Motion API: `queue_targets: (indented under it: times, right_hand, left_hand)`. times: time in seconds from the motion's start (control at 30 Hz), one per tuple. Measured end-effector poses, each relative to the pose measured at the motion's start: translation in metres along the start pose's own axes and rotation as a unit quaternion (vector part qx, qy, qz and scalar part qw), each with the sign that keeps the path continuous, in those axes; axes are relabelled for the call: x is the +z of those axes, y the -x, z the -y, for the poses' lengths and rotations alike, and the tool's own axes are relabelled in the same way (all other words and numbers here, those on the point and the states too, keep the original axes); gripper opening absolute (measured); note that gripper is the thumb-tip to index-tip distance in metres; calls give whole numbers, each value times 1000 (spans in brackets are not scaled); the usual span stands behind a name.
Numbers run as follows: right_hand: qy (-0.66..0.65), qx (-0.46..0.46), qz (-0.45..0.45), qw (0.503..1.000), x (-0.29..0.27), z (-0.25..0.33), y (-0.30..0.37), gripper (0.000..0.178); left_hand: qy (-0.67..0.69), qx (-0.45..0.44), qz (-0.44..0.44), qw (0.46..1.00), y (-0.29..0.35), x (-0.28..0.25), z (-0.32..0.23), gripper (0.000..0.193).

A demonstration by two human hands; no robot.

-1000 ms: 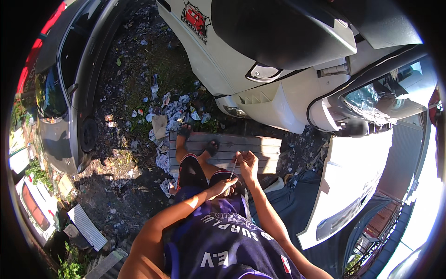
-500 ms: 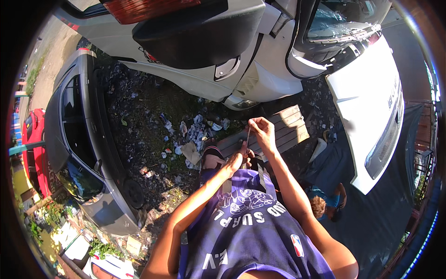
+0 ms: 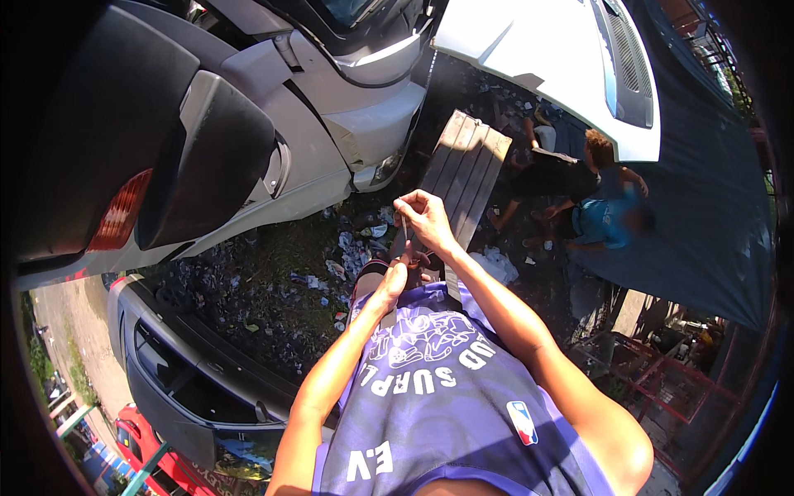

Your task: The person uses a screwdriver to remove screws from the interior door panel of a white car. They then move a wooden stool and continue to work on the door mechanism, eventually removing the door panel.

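Close together in front of my body, both hands are closed on one thin, pale, stick-like piece (image 3: pixel 406 230); it is too small for its kind to be made out. The fingertips of my right hand (image 3: pixel 426 221) pinch its upper end. My left hand (image 3: pixel 397 279) grips it lower down, with the thumb pointing up along it. Part of the left hand's fingers lies in shadow. Just beyond my hands stretches a slatted wooden bench (image 3: pixel 467 169), its far end sunlit.
A white van (image 3: pixel 318 132) with a large black mirror (image 3: pixel 211 161) stands at the left, a dark grey car (image 3: pixel 207 372) below it. At the right, two people (image 3: pixel 608 219) sit low beside a white bonnet (image 3: pixel 546 58) and a dark tarp (image 3: pixel 703 240). Litter (image 3: pixel 310 281) covers the ground.
My view has swung to the right, bringing the people, bonnet and bench further into the picture. Both hands keep their hold on the thin piece.
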State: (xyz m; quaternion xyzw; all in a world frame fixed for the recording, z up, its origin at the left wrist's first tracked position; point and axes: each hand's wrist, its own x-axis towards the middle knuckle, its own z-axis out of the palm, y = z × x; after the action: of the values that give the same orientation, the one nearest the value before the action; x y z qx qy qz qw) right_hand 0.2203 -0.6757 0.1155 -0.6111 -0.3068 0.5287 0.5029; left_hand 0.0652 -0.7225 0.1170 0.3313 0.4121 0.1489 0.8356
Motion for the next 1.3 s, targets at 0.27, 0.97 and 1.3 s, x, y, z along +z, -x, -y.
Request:
queue_targets:
  times: [0.27,0.97,1.3]
  right_hand:
    - [45,-8,-55,997,-25,-2,17,26]
    - [83,6,123,989,28,1,3,35]
    - [80,-6,107,991,16,3,6,33]
  left_hand:
    - [-89,-11,-21,996,-44,0,-1,68]
    - [77,73,-169,980,-9,-24,-7,44]
    - [41,68,-168,983,-9,-13,-14,45]
